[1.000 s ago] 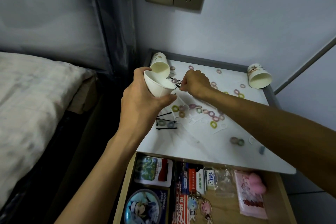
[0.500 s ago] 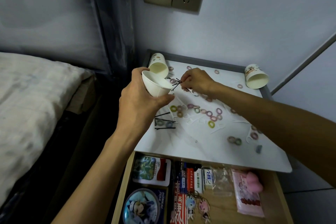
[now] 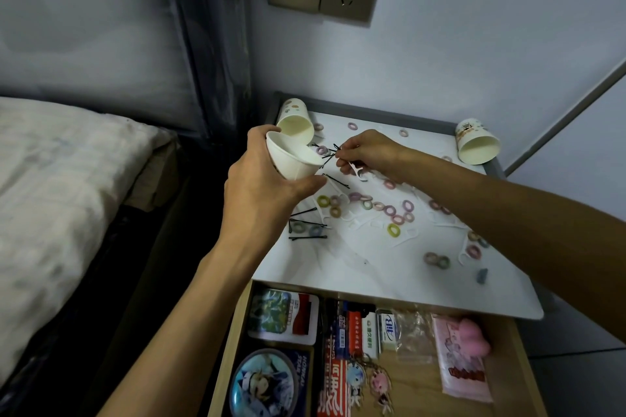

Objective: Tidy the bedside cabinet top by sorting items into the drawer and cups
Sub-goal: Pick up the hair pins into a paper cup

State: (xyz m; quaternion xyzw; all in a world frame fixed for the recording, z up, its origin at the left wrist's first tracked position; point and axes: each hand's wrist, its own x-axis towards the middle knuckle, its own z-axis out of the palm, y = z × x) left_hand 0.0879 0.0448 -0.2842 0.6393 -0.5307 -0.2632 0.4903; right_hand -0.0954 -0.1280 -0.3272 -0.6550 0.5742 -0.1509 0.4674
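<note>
Head camera, looking down on the white cabinet top (image 3: 389,281), your landmark for all that follows. Over its back left part, your left hand (image 3: 261,186) has its fingers and thumb curled round a plain white paper cup (image 3: 291,159), tilted with its mouth toward the middle of the top. Just beside the cup's rim, your right hand (image 3: 369,149) pinches a small bunch of black hairpins (image 3: 330,154) between thumb and fingertips, lifted off the top.

More loose hairpins (image 3: 306,230) lie near the top's front left edge. Small pastel hair ties (image 3: 393,230) are scattered across its middle and right, mixed with white floss picks (image 3: 404,235).

A second cup (image 3: 296,122) lies on its side in the back left corner and a third cup (image 3: 477,142) lies on its side in the back right corner. Both carry a cartoon print, with no writing that can be read.

Below the top's front edge the wooden drawer (image 3: 515,349) stands open. It holds:
- a round cartoon badge (image 3: 267,382)
- a picture card box (image 3: 284,315)
- a red packet (image 3: 333,386) with large Chinese characters
- a small white box (image 3: 388,328) whose blue lettering is too small to read
- two cartoon keychains (image 3: 369,379)
- a pink packet (image 3: 464,366)
</note>
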